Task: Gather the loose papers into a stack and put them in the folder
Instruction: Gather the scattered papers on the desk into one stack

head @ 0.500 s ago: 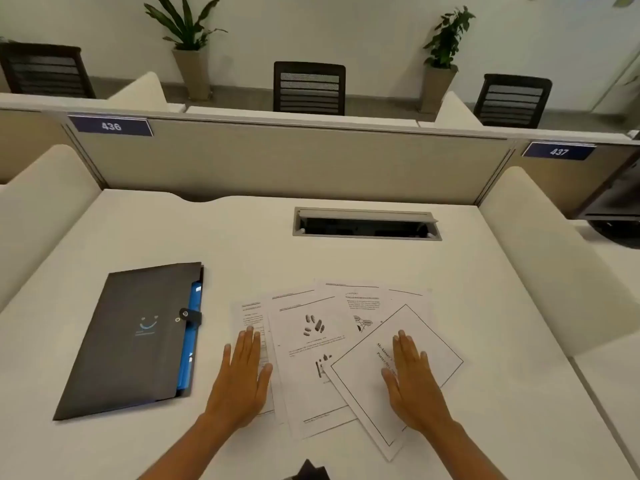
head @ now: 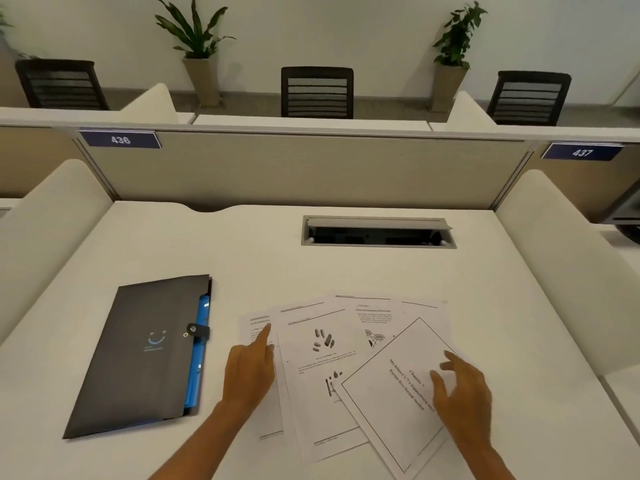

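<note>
White printed papers (head: 322,372) lie fanned and overlapping at lower centre; the dark folder (head: 138,355) sits snapped closed at left. Left hand (head: 247,370) and right hand (head: 462,393) rest on them, grip open.

Blue plate (head: 120,139) on the partition reads "436", its neighbour (head: 582,152) "437". The tilted top sheet (head: 391,403) shows "Chapter 1" over a title starting "McKinsey's 7's framework"; remaining print is too small.

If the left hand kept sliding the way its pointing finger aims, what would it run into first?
The left hand points its index finger away from the person, its tip on the leftmost sheet. Straight on it would cross that sheet's far edge, then bare desk. The way looks free up to the partition.
</note>
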`<state>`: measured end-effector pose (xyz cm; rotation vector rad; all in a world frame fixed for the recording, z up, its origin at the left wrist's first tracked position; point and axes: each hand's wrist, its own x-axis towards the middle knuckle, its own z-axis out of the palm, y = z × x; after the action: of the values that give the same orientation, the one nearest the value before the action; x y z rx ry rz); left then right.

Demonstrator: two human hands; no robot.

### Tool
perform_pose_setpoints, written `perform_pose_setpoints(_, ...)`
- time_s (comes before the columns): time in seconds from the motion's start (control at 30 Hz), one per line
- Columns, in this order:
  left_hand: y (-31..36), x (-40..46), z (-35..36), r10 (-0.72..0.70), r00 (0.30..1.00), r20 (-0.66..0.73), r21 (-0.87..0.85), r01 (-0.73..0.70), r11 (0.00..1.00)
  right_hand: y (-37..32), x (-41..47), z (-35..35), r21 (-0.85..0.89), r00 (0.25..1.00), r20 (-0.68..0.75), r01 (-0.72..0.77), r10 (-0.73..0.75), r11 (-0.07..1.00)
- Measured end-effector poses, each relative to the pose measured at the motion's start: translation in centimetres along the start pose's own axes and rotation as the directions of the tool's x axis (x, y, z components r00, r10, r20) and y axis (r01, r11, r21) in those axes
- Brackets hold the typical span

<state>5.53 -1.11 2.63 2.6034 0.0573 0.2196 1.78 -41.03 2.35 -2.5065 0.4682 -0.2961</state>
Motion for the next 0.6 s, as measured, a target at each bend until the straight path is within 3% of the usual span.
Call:
perform_pose_setpoints(0.1, -0.1, 1.6, 0.5, -0.082, 0.972, 0.219, -0.058, 0.097, 0.994, 1.6, 0.3, -0.5, -0.138, 0.981, 0.147, -0.103, 0.124, 0.985)
perform_pose_setpoints(0.23, -0.5, 3.2, 1.9, -0.040, 0.903, 0.427, 0.083, 0.005, 0.997, 3.9, 0.5, 0.0, -0.328, 0.928, 0.306, -0.109, 0.215, 0.938)
perform_pose_setpoints(0.43, 0.0, 4.2, 3.2, -0.025, 0.847, 0.531, 0.218, -0.108, 0.970, 5.3, 0.4, 0.6, -0.283, 0.900, 0.382, -0.104, 0.212, 0.953)
perform_pose_setpoints(0.6, 0.2, 4.1, 3.6, -0.010, 0.885, 0.466, 0.262, -0.127, 0.957, 4.9, 0.3, 0.3, -0.209, 0.909, 0.382, -0.091, 0.167, 0.974)
